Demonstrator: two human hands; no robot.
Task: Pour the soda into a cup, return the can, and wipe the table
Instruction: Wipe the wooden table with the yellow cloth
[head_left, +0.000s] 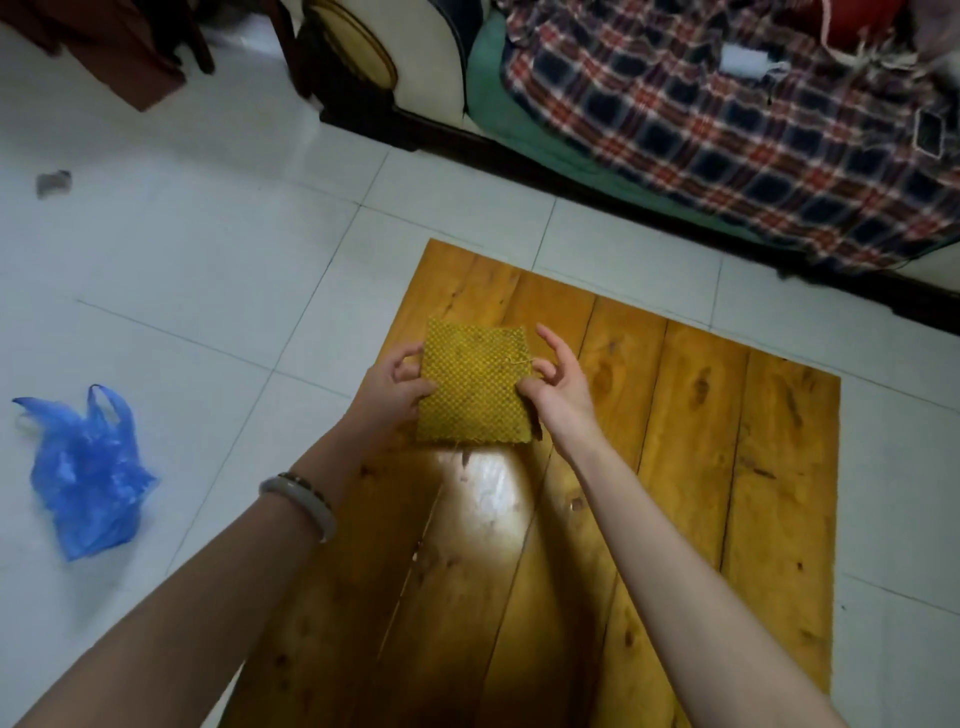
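- One cloth (475, 382): yellow, woven check, roughly square, flat and spread out, loose thread near the right edge.
- Two hands, both bare, both on the cloth, one at each side edge.
- Left hand (392, 387): fingers curled round the cloth's left edge, thumb on top, gripping.
- Right hand (558, 384): thumb and forefinger pinching the right edge about halfway down; other fingers spread and raised, touching nothing.
- Cloth between the two hands, stretched across from one to the other, over the far left part of the table (727, 441).
- Cannot tell if the cloth rests on the wood or hangs just above it; small shadow under its near right corner.
- One table: glossy orange-brown planks, bright glare patch just near of the cloth, between the forearms.
- One pale bangle (306, 501) on the left wrist.
- One blue plastic bag (85, 473), crumpled, on the floor (208, 260), well apart from the table, to its left.
- One small grey scrap (52, 182) on the floor, far left.
- One sofa (447, 67) beyond the table, one plaid blanket (727, 145) over it, one small white item (743, 61) lying on the blanket; too blurred to name.
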